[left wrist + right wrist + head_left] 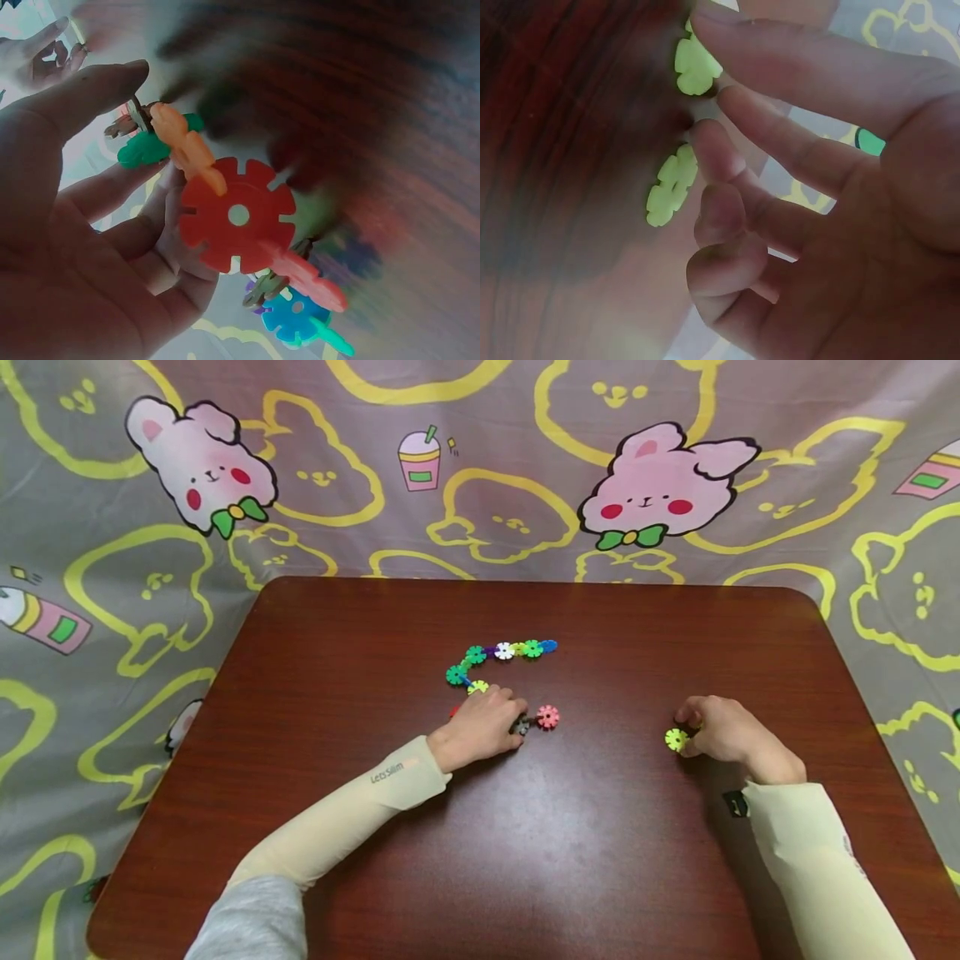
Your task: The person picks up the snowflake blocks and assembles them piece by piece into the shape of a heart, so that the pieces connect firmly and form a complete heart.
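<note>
A curved chain of colourful slotted plastic discs (pixel 504 651) lies on the table, linked edge to edge. My left hand (pixel 486 725) grips its near end, with thumb and fingers around a dark disc (pixel 139 114) and a green disc (pixel 142 150). An orange disc (pixel 187 142) and a red disc (pixel 238 215) follow in the chain. Beyond the fingertips, a pink disc (pixel 548 717) forms that end. Off to the right, my right hand (pixel 727 733) has its thumb at a yellow-green disc (pixel 677 741). Another yellow-green disc (pixel 672 186) lies by its other fingers, hidden from the head view.
The brown wooden table (pixel 585 852) has rounded corners. A patterned cloth (pixel 510 460) hangs along its back and sides. The chain's far end finishes in a blue disc (pixel 550 646).
</note>
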Tool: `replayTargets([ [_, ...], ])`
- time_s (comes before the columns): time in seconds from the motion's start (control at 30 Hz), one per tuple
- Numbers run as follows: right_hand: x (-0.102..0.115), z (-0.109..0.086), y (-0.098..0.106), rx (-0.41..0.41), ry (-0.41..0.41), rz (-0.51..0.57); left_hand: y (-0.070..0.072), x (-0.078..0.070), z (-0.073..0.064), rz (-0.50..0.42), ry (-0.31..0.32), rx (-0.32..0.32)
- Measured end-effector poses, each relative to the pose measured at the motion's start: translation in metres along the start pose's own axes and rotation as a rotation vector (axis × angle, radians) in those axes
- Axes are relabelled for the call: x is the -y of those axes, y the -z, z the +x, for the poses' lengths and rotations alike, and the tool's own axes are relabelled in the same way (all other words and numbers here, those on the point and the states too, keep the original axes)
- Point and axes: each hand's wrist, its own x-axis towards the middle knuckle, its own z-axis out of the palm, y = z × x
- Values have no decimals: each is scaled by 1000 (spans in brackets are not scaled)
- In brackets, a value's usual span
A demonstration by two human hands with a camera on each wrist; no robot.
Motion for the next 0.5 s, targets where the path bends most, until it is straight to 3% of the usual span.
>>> replayTargets([
  [0.5, 4, 5, -5, -5, 32, -2, -2, 0, 1, -20, -18, -33],
])
